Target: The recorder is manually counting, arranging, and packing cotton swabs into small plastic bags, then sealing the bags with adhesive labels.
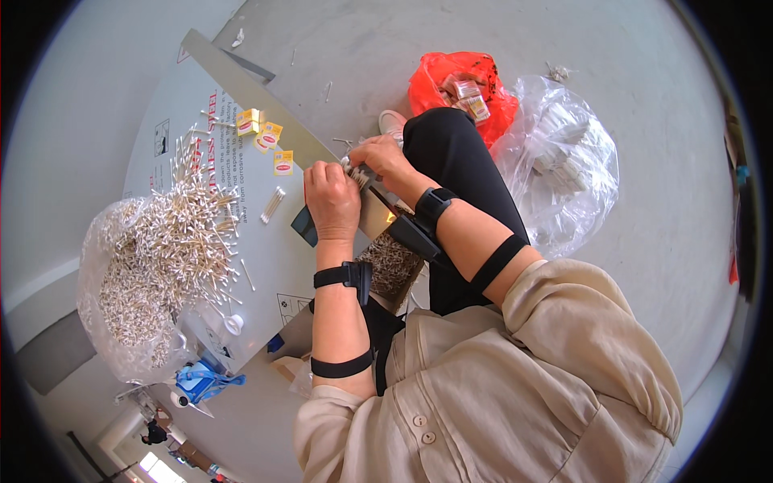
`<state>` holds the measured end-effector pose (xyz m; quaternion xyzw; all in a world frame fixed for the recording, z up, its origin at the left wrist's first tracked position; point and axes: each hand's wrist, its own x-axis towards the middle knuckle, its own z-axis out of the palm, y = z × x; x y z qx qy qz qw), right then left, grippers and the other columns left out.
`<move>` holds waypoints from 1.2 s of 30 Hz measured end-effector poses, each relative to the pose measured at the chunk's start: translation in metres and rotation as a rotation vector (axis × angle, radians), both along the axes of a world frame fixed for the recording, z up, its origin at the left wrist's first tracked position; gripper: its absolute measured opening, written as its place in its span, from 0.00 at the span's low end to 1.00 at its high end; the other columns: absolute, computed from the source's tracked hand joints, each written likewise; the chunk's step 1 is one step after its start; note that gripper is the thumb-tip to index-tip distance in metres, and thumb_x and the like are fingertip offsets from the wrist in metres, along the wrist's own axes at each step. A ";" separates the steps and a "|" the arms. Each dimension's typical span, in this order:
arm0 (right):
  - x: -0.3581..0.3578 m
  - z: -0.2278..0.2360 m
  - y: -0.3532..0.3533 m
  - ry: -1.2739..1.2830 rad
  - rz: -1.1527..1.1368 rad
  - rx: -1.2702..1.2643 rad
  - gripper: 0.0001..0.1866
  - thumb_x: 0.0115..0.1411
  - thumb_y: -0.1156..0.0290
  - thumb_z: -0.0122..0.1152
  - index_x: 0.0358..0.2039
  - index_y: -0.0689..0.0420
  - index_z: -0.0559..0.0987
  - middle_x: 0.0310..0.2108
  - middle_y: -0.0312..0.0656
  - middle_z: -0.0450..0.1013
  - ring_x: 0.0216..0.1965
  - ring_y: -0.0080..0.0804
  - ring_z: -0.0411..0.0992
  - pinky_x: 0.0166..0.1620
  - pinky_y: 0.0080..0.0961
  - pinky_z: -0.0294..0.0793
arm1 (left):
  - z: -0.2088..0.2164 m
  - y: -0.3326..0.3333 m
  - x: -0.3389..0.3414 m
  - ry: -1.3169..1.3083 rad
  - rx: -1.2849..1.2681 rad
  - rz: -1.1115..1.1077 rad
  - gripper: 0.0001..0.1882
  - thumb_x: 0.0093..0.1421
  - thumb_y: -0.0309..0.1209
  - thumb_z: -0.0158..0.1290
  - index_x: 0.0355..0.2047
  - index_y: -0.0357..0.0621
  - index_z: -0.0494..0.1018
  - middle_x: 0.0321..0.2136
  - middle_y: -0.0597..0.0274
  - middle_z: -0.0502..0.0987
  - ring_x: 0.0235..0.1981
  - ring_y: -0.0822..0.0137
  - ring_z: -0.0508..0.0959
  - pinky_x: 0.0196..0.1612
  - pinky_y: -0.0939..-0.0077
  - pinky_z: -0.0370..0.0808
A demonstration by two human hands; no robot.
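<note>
- Both hands, left hand [332,200] and right hand [380,158], pinch a small swab bundle [357,173] between them at the surface [266,249] edge.
- Risk: loosened grip spills swabs onto the floor [644,241].
- Risk: left forearm may nudge the loose swab pile [173,233].

Floor [386,48]: smooth grey concrete, small bits of litter scattered. Worktop [266,258]: pale grey sheet-metal panel with printed markings, set low. Wall [72,105] at left: plain, light grey. Lighting: bright, even daylight; glare patch at lower left corner [149,463].
</note>
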<state>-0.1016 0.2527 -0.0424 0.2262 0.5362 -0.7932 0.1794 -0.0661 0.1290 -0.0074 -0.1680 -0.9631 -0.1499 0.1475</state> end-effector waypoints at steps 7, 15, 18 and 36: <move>0.001 -0.001 -0.001 -0.003 0.028 0.016 0.02 0.40 0.76 0.62 0.16 0.59 0.78 0.15 0.33 0.68 0.17 0.22 0.62 0.20 0.25 0.57 | 0.003 -0.009 -0.012 -0.239 0.317 0.152 0.03 0.49 0.18 0.56 0.25 0.37 0.73 0.25 0.57 0.72 0.25 0.60 0.75 0.31 0.67 0.73; 0.004 0.009 0.004 -0.067 -0.017 -0.048 0.05 0.46 0.72 0.65 0.22 0.59 0.81 0.18 0.34 0.72 0.19 0.22 0.66 0.23 0.23 0.61 | 0.000 -0.005 0.009 -0.039 0.257 0.150 0.11 0.53 0.21 0.56 0.38 0.39 0.75 0.36 0.56 0.73 0.39 0.58 0.74 0.45 0.63 0.72; 0.002 0.001 0.005 -0.023 -0.017 -0.039 0.06 0.50 0.70 0.68 0.23 0.59 0.81 0.20 0.35 0.74 0.22 0.22 0.69 0.25 0.23 0.65 | -0.010 -0.006 0.029 0.007 0.155 0.180 0.23 0.60 0.32 0.54 0.55 0.41 0.68 0.54 0.53 0.68 0.56 0.52 0.66 0.58 0.55 0.63; 0.005 -0.008 0.004 0.036 -0.003 -0.129 0.04 0.48 0.77 0.68 0.25 0.63 0.82 0.24 0.39 0.78 0.24 0.25 0.75 0.31 0.22 0.74 | -0.004 -0.031 0.047 -0.073 0.374 0.226 0.17 0.49 0.19 0.57 0.41 0.39 0.74 0.40 0.56 0.75 0.44 0.52 0.72 0.49 0.61 0.70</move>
